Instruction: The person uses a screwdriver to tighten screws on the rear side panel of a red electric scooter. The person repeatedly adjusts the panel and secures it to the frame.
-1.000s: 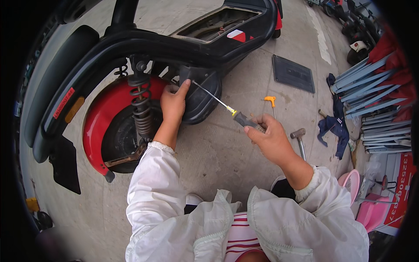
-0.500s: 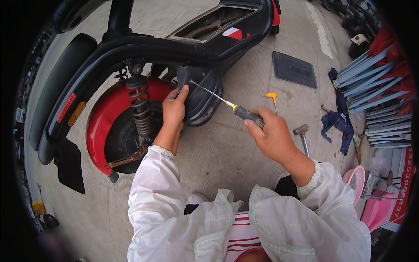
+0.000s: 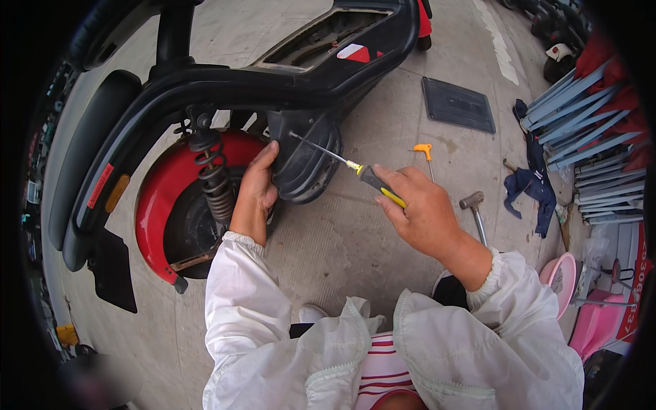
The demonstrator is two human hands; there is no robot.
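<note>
My right hand (image 3: 420, 212) is closed on the grey and yellow handle of a screwdriver (image 3: 367, 176). Its shaft runs up and left, with the tip at a small point on the black plastic housing (image 3: 307, 167) of the scooter. My left hand (image 3: 254, 188) grips the left edge of that housing, thumb up, other fingers mostly hidden behind it. Just left of that hand are a coil-spring shock absorber (image 3: 215, 181) and a red fender (image 3: 164, 205). The scooter's black frame (image 3: 232, 90) arches over them.
A dark flat panel (image 3: 456, 104), an orange T-handle tool (image 3: 424, 152), a hammer (image 3: 477, 215) and dark cloth (image 3: 533, 184) lie on the concrete floor. Folded poles with red fabric (image 3: 581, 137), pink basins (image 3: 557, 280) and other scooters (image 3: 557, 58) line the right side.
My left hand has slid down and left along the housing edge. The screwdriver handle has turned in my right hand, showing more yellow. The scooter appears slightly lower in view.
</note>
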